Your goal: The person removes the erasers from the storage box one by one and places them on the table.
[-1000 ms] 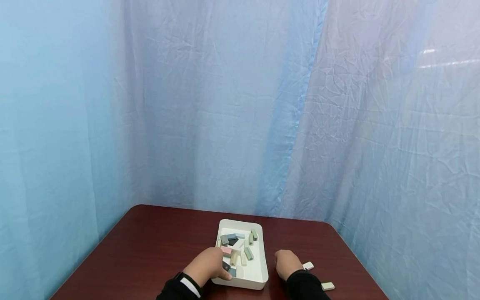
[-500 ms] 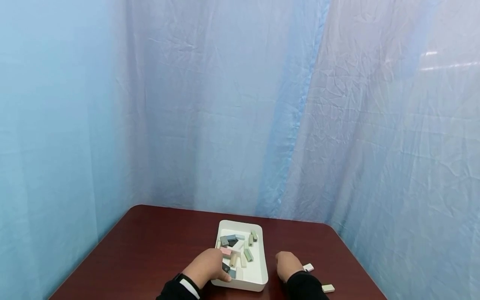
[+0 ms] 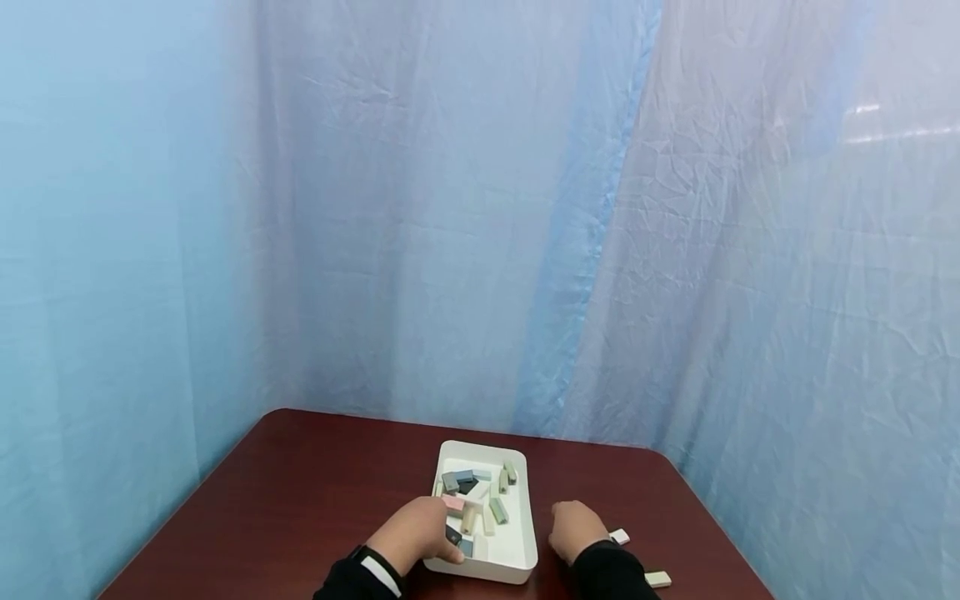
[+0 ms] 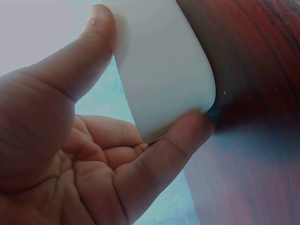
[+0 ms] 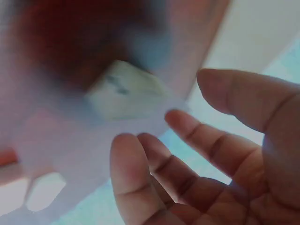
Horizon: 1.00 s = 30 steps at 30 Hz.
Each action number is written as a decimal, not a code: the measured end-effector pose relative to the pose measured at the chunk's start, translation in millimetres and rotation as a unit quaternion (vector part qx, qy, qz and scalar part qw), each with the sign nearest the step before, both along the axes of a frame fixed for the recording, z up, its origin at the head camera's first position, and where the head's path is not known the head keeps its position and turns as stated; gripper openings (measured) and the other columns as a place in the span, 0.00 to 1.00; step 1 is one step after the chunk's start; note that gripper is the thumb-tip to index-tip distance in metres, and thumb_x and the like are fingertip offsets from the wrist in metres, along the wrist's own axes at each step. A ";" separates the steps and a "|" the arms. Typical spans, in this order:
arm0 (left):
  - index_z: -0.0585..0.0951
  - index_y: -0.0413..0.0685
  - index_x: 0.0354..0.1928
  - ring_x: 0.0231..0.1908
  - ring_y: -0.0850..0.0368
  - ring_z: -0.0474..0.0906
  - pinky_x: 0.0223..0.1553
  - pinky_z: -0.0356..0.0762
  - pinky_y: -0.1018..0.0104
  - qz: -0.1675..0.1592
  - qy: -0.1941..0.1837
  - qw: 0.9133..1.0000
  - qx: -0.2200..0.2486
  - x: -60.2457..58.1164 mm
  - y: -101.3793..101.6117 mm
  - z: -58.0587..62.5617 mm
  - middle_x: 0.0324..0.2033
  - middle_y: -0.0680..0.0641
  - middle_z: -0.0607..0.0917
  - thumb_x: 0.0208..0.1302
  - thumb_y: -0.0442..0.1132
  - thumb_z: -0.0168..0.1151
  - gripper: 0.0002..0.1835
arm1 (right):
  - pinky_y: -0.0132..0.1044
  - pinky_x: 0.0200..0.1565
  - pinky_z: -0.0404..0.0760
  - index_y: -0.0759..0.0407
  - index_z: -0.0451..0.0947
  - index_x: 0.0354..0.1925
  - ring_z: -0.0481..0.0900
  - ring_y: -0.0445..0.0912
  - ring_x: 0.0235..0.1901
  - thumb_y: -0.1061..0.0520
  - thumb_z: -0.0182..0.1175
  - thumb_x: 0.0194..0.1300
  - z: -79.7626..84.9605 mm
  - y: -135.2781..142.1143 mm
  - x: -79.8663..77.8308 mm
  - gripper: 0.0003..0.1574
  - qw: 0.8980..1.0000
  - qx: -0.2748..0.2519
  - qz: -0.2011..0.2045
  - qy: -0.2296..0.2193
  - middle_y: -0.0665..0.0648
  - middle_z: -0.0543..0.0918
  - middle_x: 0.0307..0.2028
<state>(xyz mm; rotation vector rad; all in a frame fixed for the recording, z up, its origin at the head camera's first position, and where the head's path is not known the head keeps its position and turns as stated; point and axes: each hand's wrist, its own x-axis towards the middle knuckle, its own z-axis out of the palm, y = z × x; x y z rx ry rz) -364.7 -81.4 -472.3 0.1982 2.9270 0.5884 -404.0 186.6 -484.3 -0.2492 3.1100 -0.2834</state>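
Observation:
A white rectangular tray point(image 3: 516, 537) stands on the table, holding small oblong blocks in pink, grey, green, cream and black. At its near left corner my left hand point(image 3: 420, 531) grips the wall, thumb over the rim and fingers outside, low against the tray point(image 4: 164, 65) in the left wrist view. Beside the tray's right wall, low over the table, is my right hand point(image 3: 577, 530). In the right wrist view its fingers point(image 5: 129, 164) are loosely bent and spread. A pale block point(image 5: 124, 93) with a dark mark, blurred, lies just beyond the fingertips.
Right of the right wrist, a white block point(image 3: 619, 537) and a pale greenish-white block point(image 3: 657, 579) lie on the dark red-brown table point(image 3: 337, 467). Pale blue curtains point(image 3: 465, 250) hang behind and along both sides of the table.

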 end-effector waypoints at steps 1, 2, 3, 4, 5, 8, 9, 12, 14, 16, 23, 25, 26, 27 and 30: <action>0.86 0.39 0.41 0.38 0.54 0.82 0.53 0.83 0.52 -0.003 0.001 1.000 -0.001 0.7 -0.3 -0.2 0.36 0.46 0.88 0.52 0.56 0.85 0.28 | 0.59 0.58 0.84 0.66 0.86 0.53 0.87 0.60 0.52 0.65 0.70 0.62 1.8 -2.5 0.2 0.20 1.000 -0.005 0.001 0.013 0.64 0.90 0.49; 0.86 0.39 0.41 0.38 0.54 0.82 0.52 0.83 0.52 -0.004 0.002 1.000 -0.001 1.2 -0.7 -0.5 0.36 0.46 0.88 0.52 0.56 0.85 0.28 | 0.59 0.56 0.84 0.66 0.87 0.52 0.87 0.60 0.50 0.64 0.71 0.62 4.3 -6.1 0.7 0.19 1.000 -0.013 0.003 0.027 0.64 0.89 0.47; 0.86 0.39 0.41 0.38 0.54 0.82 0.53 0.83 0.52 -0.005 0.005 1.000 -0.002 1.6 -1.1 -0.5 0.36 0.46 0.88 0.51 0.56 0.85 0.28 | 0.58 0.53 0.85 0.65 0.87 0.51 0.87 0.59 0.47 0.64 0.72 0.62 7.4 -10.7 0.9 0.18 0.999 -0.021 0.007 0.039 0.63 0.89 0.45; 0.86 0.39 0.40 0.38 0.55 0.82 0.52 0.83 0.52 -0.005 0.008 1.000 -0.001 2.1 -1.6 -0.3 0.36 0.46 0.88 0.51 0.55 0.86 0.28 | 0.58 0.50 0.85 0.65 0.86 0.49 0.86 0.58 0.44 0.63 0.72 0.62 10.8 -16.2 1.4 0.16 0.998 -0.030 0.016 0.048 0.63 0.88 0.43; 0.86 0.39 0.39 0.37 0.55 0.82 0.52 0.83 0.52 -0.005 0.010 1.000 0.002 2.6 -2.2 0.2 0.36 0.46 0.88 0.51 0.55 0.86 0.28 | 0.57 0.49 0.85 0.65 0.86 0.49 0.86 0.58 0.43 0.62 0.73 0.62 14.6 -22.4 2.1 0.16 0.997 -0.037 0.026 0.056 0.62 0.87 0.41; 0.86 0.40 0.36 0.36 0.56 0.81 0.51 0.83 0.53 -0.006 0.015 1.000 0.007 3.5 -3.7 1.1 0.35 0.47 0.88 0.51 0.55 0.86 0.26 | 0.56 0.47 0.83 0.64 0.86 0.48 0.84 0.57 0.43 0.61 0.72 0.64 23.5 -42.9 5.5 0.14 0.994 -0.070 0.067 0.050 0.61 0.86 0.42; 0.86 0.40 0.36 0.36 0.56 0.81 0.51 0.84 0.53 -0.007 0.017 1.000 0.006 3.7 -4.1 1.5 0.35 0.47 0.88 0.51 0.55 0.86 0.26 | 0.55 0.47 0.83 0.63 0.86 0.49 0.84 0.57 0.44 0.60 0.72 0.65 25.7 -49.7 7.1 0.14 0.993 -0.079 0.083 0.040 0.61 0.86 0.43; 0.86 0.40 0.35 0.36 0.56 0.82 0.50 0.84 0.53 -0.014 0.018 1.000 0.002 4.2 -4.5 2.3 0.34 0.47 0.88 0.52 0.55 0.86 0.25 | 0.54 0.48 0.84 0.60 0.86 0.51 0.85 0.57 0.48 0.56 0.71 0.68 26.3 -67.4 12.3 0.15 0.987 -0.098 0.130 0.011 0.62 0.88 0.48; 0.86 0.41 0.35 0.36 0.55 0.83 0.50 0.84 0.53 -0.022 0.018 1.000 0.001 4.2 -4.1 2.3 0.34 0.47 0.88 0.53 0.55 0.85 0.25 | 0.53 0.47 0.84 0.59 0.87 0.50 0.86 0.56 0.47 0.54 0.71 0.68 22.8 -76.2 15.4 0.15 0.983 -0.107 0.149 -0.005 0.61 0.89 0.48; 0.87 0.41 0.35 0.36 0.55 0.83 0.50 0.84 0.52 -0.031 0.018 0.999 -0.001 4.4 -3.5 2.6 0.33 0.47 0.89 0.54 0.55 0.84 0.24 | 0.51 0.46 0.85 0.58 0.87 0.50 0.87 0.54 0.46 0.53 0.71 0.67 17.6 -82.2 17.8 0.15 0.981 -0.111 0.160 -0.018 0.59 0.90 0.47; 0.88 0.39 0.37 0.36 0.54 0.84 0.49 0.85 0.53 -0.036 0.026 0.999 -0.009 7.2 -3.7 3.7 0.33 0.46 0.89 0.53 0.55 0.84 0.25 | 0.45 0.37 0.79 0.56 0.87 0.48 0.80 0.46 0.32 0.51 0.71 0.67 3.7 -92.1 20.0 0.13 0.971 -0.152 0.162 -0.091 0.52 0.87 0.38; 0.88 0.40 0.37 0.37 0.54 0.85 0.50 0.85 0.53 -0.036 0.025 0.999 -0.011 8.1 -4.4 3.9 0.34 0.46 0.89 0.54 0.55 0.84 0.25 | 0.44 0.36 0.76 0.54 0.86 0.46 0.77 0.45 0.31 0.52 0.72 0.67 0.9 -93.4 20.3 0.12 0.968 -0.160 0.163 -0.100 0.51 0.86 0.36; 0.88 0.40 0.37 0.37 0.53 0.85 0.50 0.85 0.52 -0.036 0.026 0.999 -0.009 8.8 -4.5 3.9 0.34 0.46 0.90 0.54 0.55 0.84 0.25 | 0.43 0.35 0.76 0.54 0.86 0.45 0.76 0.44 0.30 0.52 0.73 0.67 -0.3 -93.9 20.8 0.11 0.968 -0.159 0.165 -0.099 0.50 0.85 0.35; 0.88 0.39 0.37 0.37 0.53 0.85 0.49 0.85 0.52 -0.037 0.029 0.999 -0.008 9.1 -4.6 3.8 0.34 0.45 0.90 0.53 0.54 0.84 0.25 | 0.42 0.35 0.75 0.53 0.85 0.44 0.75 0.44 0.30 0.52 0.73 0.67 -1.1 -94.5 21.0 0.11 0.969 -0.155 0.166 -0.095 0.50 0.84 0.35; 0.88 0.39 0.37 0.36 0.54 0.84 0.48 0.85 0.53 -0.036 0.030 0.999 -0.004 9.6 -4.5 4.1 0.34 0.46 0.89 0.53 0.54 0.84 0.25 | 0.40 0.33 0.74 0.53 0.84 0.42 0.74 0.43 0.27 0.55 0.75 0.66 -2.6 -96.0 21.9 0.10 0.971 -0.146 0.171 -0.077 0.49 0.83 0.32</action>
